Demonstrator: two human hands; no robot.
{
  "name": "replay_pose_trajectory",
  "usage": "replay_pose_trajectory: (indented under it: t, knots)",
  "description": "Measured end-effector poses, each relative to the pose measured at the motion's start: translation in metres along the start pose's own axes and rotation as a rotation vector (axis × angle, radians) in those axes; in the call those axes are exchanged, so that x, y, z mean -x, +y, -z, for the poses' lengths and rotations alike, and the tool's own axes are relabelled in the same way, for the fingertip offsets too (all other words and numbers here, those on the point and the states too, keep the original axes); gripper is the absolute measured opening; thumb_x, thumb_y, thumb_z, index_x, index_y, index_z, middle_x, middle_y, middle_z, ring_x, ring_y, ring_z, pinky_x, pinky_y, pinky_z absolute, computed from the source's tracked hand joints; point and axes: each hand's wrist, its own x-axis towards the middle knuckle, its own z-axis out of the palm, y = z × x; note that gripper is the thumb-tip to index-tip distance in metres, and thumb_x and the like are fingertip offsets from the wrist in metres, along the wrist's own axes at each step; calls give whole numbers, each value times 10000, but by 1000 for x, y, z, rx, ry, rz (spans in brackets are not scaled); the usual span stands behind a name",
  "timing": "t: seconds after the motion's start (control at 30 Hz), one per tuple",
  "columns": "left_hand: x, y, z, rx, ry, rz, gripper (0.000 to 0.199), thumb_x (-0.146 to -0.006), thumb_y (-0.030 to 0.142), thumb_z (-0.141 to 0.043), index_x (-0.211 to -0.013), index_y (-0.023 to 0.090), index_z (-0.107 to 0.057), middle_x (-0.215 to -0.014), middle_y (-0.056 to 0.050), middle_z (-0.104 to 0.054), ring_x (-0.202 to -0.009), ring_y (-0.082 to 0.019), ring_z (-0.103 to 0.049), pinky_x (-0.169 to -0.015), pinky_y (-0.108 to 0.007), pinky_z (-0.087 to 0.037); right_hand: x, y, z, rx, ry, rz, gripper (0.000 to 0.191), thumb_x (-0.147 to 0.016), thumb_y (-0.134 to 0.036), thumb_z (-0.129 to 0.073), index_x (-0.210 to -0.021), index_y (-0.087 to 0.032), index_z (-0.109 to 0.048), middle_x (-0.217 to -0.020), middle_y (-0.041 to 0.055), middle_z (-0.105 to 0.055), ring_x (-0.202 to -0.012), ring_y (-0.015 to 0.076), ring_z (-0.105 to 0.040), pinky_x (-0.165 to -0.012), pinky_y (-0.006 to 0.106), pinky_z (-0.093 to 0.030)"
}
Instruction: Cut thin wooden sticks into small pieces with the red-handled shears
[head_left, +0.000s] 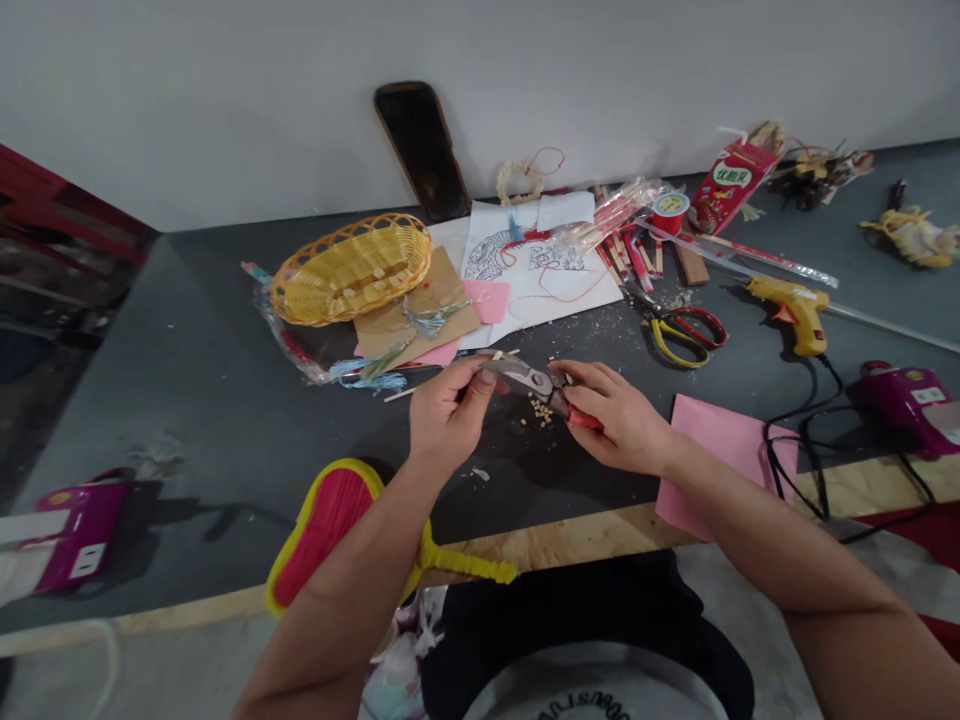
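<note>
Right hand (pixel 622 420) wrapped around the red handles of the metal cutters (pixel 529 378), which sit above the dark table (pixel 225 400) between both hands; left hand (pixel 446 415) has thumb and fingers curled in at the blade end, can't tell if they pinch anything. Small pale bits (pixel 541 411) lie just below the cutters, yellow basket (pixel 352 268) beyond the left hand, scissors (pixel 661 316) and glue gun (pixel 791 305) beyond the right.
</note>
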Motion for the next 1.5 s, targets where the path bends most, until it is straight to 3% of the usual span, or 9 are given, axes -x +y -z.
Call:
replay_pose_trajectory:
  t: [0.2,0.27,0.47,0.73,0.9,1.03,1.27,1.33,1.5]
  knots:
    - [0,2,1,-20,8,-39,336,-969,404,-560,-821,170,-751,-739,-23,-752,-511,-95,-545,-528,-220,-421,-1,0,0,26,4,11,153,-875,-135,-524,-1007,-208,-549,-1366,209,-588,-1222,302,-597,-957,482,-519]
    - [0,2,1,-37,9,-44,331,-970,392,-558,-818,168,-749,-741,-25,-754,-545,-105,-582,-553,-219,-443,0,0,-2,34,0,-8,170,-863,-134,-526,-1013,-210,-544,-1357,206,-598,-1227,305,-602,-952,483,-525]
    - [2,7,0,-99,-2,-46,277,-964,350,-553,-866,188,-755,-746,-15,-767,-687,-148,-692,-655,-230,-507,2,0,-5,9,55,-179,589,-813,-178,-598,-1377,-178,-428,-1300,156,-646,-1150,273,-648,-964,434,-545]
    - [4,6,-5,-14,29,29,229,-920,388,-623,-946,174,-699,-767,-33,-776,-676,-159,-715,-643,-240,-534,1,-6,1,30,-48,-228,596,-764,-99,-527,-1357,-158,-506,-1149,123,-675,-1000,262,-656,-900,402,-554]
    - [5,7,-6,-56,55,32,199,-924,355,-611,-857,179,-678,-707,-13,-746,-588,-128,-662,-579,-218,-490,2,-10,-1,74,-93,-275,575,-750,-92,-515,-1320,-164,-524,-1104,113,-664,-952,255,-641,-864,393,-551]
    - [5,9,-4,-53,43,46,210,-928,361,-607,-846,181,-677,-647,2,-705,-529,-112,-596,-545,-219,-448,1,-9,-3,121,-87,-261,601,-760,-98,-514,-1359,-141,-496,-1197,139,-648,-1044,280,-606,-946,443,-527]
    - [7,-4,-5,307,-105,252,345,-920,511,-613,-828,183,-667,-555,1,-611,-406,-84,-360,-399,-232,-244,0,-11,3,191,-140,-261,685,-797,-127,-537,-1469,-182,-415,-1335,146,-593,-1133,323,-535,-959,515,-492]
    - [8,-6,-5,336,-116,279,332,-904,505,-644,-830,182,-663,-526,7,-585,-406,-82,-345,-402,-231,-226,0,-12,3,187,-145,-262,679,-801,-126,-533,-1468,-174,-415,-1337,148,-592,-1133,325,-532,-954,515,-492]
    - [7,-3,-4,380,-143,286,339,-897,511,-652,-844,176,-651,-660,-36,-705,-408,-66,-339,-393,-221,-235,0,-9,1,147,-117,-221,673,-787,-112,-511,-1454,-162,-425,-1282,148,-608,-1087,301,-574,-958,491,-506]
